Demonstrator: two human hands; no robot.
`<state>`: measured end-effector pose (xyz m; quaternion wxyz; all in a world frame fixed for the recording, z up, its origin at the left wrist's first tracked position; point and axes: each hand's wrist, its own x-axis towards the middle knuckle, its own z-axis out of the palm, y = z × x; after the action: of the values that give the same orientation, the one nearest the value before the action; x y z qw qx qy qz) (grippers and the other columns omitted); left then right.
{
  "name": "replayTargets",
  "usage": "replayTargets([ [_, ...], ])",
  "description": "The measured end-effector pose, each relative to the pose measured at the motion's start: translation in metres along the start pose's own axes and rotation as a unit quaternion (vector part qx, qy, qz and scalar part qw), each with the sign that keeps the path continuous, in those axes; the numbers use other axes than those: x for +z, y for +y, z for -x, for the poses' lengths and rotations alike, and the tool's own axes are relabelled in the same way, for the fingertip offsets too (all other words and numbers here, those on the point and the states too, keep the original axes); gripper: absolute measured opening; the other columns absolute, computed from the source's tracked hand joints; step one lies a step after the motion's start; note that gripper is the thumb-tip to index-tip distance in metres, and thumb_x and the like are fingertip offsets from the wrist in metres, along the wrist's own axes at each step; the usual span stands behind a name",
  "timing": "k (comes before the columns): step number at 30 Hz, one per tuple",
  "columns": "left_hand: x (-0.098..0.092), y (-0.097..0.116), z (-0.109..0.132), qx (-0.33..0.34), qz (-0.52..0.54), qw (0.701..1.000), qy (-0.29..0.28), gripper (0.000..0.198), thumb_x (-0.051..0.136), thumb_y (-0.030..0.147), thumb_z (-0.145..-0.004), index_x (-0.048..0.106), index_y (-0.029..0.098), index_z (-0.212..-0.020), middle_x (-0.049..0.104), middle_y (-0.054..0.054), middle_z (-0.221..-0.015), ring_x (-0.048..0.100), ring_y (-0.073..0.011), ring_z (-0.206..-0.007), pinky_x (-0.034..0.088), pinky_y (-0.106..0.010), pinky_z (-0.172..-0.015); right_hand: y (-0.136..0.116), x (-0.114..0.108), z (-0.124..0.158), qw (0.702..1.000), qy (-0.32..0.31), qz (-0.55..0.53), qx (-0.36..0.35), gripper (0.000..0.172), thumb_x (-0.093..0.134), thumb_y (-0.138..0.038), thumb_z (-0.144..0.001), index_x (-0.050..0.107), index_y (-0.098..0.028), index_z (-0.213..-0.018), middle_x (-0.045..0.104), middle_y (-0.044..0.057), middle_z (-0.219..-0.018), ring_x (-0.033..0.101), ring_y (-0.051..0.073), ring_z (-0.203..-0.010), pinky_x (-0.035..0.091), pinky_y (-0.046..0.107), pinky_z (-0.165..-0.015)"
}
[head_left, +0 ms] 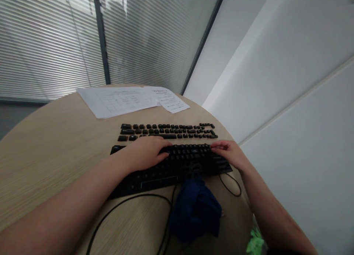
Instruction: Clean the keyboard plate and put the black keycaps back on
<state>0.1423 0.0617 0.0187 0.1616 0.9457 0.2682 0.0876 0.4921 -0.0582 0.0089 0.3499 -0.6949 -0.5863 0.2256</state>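
A black keyboard (159, 177) lies on the table; its lower part is bare of keycaps and its upper rows still carry them. Across its upper left rests my left hand (148, 151), thumb and forefinger apart over the keys. My right hand (225, 150) is at the keyboard's upper right end, fingertips drawn together against the top row; whatever is between them is too small to make out. Just beyond the keyboard, loose black keycaps (160, 131) are laid out in rows, the nearest row partly behind my left hand.
Printed paper sheets (121, 100) lie at the table's far side. In front of the keyboard are a crumpled blue cloth (195, 210) and a looping black cable (132, 197). A white wall (301, 100) stands close on the right. Something bright green (254, 242) shows at the bottom right.
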Motion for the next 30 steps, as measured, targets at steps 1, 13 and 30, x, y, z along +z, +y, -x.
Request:
replayTargets([
  [1,0.000,0.000,0.000,-0.003,-0.002,1.000,-0.001,0.042,0.056,0.035,-0.093,0.067,0.026,-0.133,0.071,-0.009,-0.128,0.067,-0.0306,-0.115,0.050,-0.045,-0.102,0.000,0.003,0.007,1.000,0.001,-0.004,0.007,0.029,0.077,-0.043,-0.075,0.080,-0.020,-0.093,0.079,0.007,-0.088,0.072,0.021,-0.077,0.058,0.034,-0.074],
  [13,-0.002,0.001,0.002,-0.006,-0.026,1.000,-0.011,0.045,0.051,0.037,-0.096,0.064,0.024,-0.137,0.069,-0.010,-0.132,0.067,-0.0303,-0.116,0.051,-0.044,-0.102,0.008,0.026,0.011,1.000,0.022,-0.006,-0.020,0.024,0.076,-0.038,-0.074,0.079,-0.022,-0.091,0.078,0.006,-0.088,0.074,0.022,-0.081,0.060,0.036,-0.079],
  [30,0.001,-0.002,-0.002,-0.007,-0.023,1.000,-0.012,0.047,0.050,0.042,-0.095,0.063,0.027,-0.138,0.068,-0.008,-0.133,0.066,-0.0296,-0.117,0.050,-0.043,-0.103,0.006,0.018,0.020,0.953,0.023,0.220,-0.205,0.013,0.067,-0.030,-0.093,0.080,-0.026,-0.092,0.078,0.006,-0.093,0.071,0.022,-0.091,0.056,0.038,-0.085],
])
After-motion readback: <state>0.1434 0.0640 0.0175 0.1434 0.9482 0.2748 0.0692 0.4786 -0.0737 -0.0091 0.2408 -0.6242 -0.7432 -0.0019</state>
